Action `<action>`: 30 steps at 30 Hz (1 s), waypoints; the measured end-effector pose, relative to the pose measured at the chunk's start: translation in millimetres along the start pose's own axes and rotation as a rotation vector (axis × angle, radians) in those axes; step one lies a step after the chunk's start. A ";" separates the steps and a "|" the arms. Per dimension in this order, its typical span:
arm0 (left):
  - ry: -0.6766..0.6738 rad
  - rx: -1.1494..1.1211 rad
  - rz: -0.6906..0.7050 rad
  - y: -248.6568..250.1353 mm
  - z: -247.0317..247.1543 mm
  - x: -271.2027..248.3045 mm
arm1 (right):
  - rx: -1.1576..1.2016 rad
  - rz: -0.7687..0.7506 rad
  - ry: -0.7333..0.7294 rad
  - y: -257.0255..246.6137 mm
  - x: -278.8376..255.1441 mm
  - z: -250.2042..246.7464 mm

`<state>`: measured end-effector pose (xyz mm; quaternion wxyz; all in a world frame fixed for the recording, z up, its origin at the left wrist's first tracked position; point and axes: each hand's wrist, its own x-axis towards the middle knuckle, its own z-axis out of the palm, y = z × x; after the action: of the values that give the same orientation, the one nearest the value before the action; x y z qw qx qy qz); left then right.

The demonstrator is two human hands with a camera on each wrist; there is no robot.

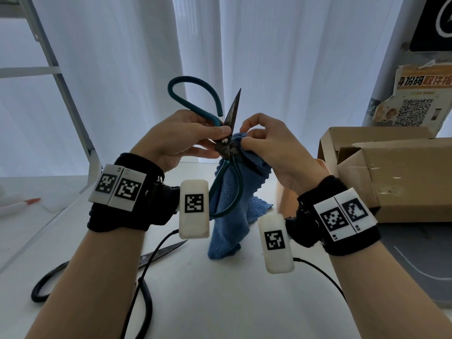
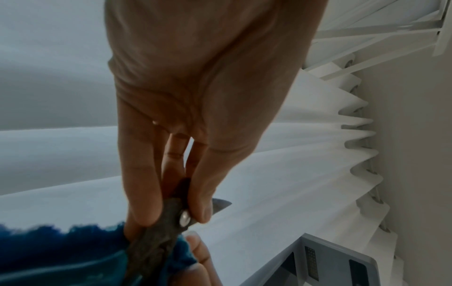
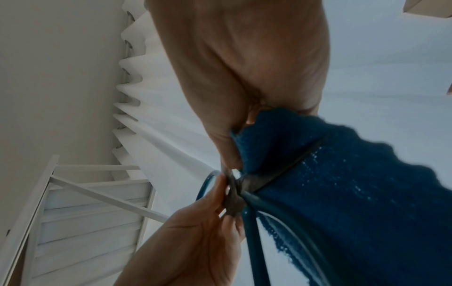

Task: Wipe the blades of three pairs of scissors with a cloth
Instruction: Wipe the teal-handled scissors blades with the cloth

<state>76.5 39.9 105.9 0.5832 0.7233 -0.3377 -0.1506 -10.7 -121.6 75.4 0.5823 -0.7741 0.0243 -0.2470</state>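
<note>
Teal-handled scissors (image 1: 226, 143) gape open, blades dark, tarnished.

table (image 1: 200, 302): white, flat; carries a black cable (image 1: 137, 287) trailing across its near part
curtain (image 1: 281, 57): white, pleated, hanging behind the table; also seen in both wrist views (image 2: 281, 164) (image 3: 156, 139)
frame (image 1: 61, 81): white slanted bars at far left, in front of the curtain
cardboard boxes (image 1: 391, 172): brown, open-flapped, at the right
torn poster (image 1: 415, 94): orange heading, QR code, above the boxes
pen (image 1: 19, 204): white, orange-red tip, lying far left
grey mat (image 1: 420, 260): at the right edge, near the boxes
</note>
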 end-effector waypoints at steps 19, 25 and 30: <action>0.011 0.052 -0.012 -0.5 -3.0 -0.2 | 0.020 0.010 -0.116 -3.5 -1.6 0.6; 0.019 0.045 -0.020 -0.5 -5.1 -1.0 | 0.033 0.003 -0.146 -3.2 -0.6 -0.9; 0.014 0.051 -0.019 0.7 -2.8 -1.0 | 0.034 0.024 -0.132 -2.1 -1.0 0.8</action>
<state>77.2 42.6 107.1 0.5655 0.7422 -0.3305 -0.1423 -11.8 -119.8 76.8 0.5985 -0.7785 -0.0093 -0.1887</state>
